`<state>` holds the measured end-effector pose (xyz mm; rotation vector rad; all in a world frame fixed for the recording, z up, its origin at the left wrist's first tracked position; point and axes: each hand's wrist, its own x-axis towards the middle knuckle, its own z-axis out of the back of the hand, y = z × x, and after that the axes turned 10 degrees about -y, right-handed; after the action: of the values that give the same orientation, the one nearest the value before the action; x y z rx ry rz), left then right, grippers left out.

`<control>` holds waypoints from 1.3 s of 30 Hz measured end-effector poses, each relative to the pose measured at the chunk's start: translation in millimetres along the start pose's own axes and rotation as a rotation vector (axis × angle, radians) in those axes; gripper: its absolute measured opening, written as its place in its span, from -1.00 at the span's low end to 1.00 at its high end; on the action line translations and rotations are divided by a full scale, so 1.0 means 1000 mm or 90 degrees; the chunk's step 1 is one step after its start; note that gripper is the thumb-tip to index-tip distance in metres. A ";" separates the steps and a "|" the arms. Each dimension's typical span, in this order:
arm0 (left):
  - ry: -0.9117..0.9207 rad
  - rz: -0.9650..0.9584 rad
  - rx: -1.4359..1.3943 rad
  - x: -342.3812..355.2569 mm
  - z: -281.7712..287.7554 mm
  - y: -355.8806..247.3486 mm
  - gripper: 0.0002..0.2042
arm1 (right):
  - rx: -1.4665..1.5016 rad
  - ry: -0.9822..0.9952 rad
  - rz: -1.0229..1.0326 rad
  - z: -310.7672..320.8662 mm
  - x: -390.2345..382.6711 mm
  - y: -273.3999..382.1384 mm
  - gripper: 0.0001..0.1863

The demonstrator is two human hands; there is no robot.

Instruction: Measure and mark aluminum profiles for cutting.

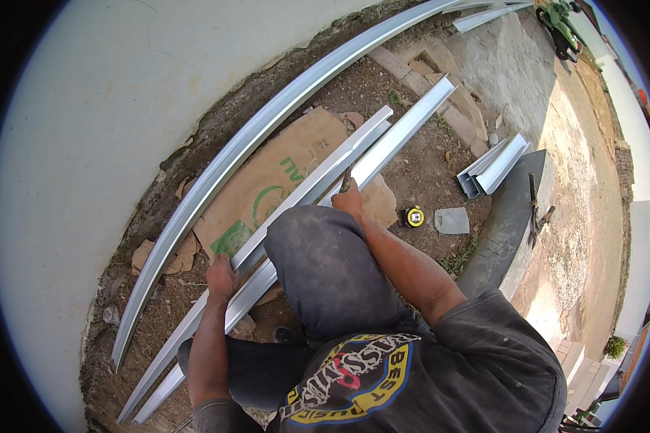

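Observation:
Two long silvery metal channels lie side by side, slanting across the ground in front of me. My left hand is closed around the nearer-left metal channel at its lower part. Beside it, the second metal channel runs under my bent knee. My right hand grips a dark, narrow hand tool, whose tip stands close between the two channels. Its exact kind is hard to make out, as my fingers cover its lower part.
A longer metal channel lies along the white wall. Beneath the channels is a flattened brown paper sack. To the right are a yellow tape measure, short channel offcuts, snips on a stone edge, and a green power tool.

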<state>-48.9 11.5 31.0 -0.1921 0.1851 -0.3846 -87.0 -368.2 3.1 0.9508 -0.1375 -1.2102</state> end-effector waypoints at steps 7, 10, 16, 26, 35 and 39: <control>-0.043 0.033 -0.021 0.008 0.004 0.008 -0.71 | -0.038 0.098 -0.028 0.027 -0.009 -0.004 -0.81; -0.032 0.030 -0.027 0.015 0.009 0.008 -0.71 | 0.016 0.092 -0.006 0.034 -0.010 -0.006 -0.80; 0.033 -0.011 -0.102 0.035 0.018 0.028 -0.71 | 0.229 0.255 -0.035 0.028 0.006 0.005 -0.76; 0.538 0.095 -0.313 0.064 0.080 0.035 -0.32 | 0.515 0.338 -0.171 0.047 -0.020 0.049 -0.75; 0.627 0.174 -0.368 0.063 0.077 0.037 -0.38 | 0.478 0.366 -0.203 0.052 -0.013 0.059 -0.78; 0.548 0.100 -0.340 0.064 0.078 0.018 -0.40 | 0.401 0.278 -0.239 0.045 -0.002 0.047 -0.84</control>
<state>32.1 14.9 93.2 -0.5270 1.1507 -0.2329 -78.3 -389.7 64.2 1.8351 0.0154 -1.2908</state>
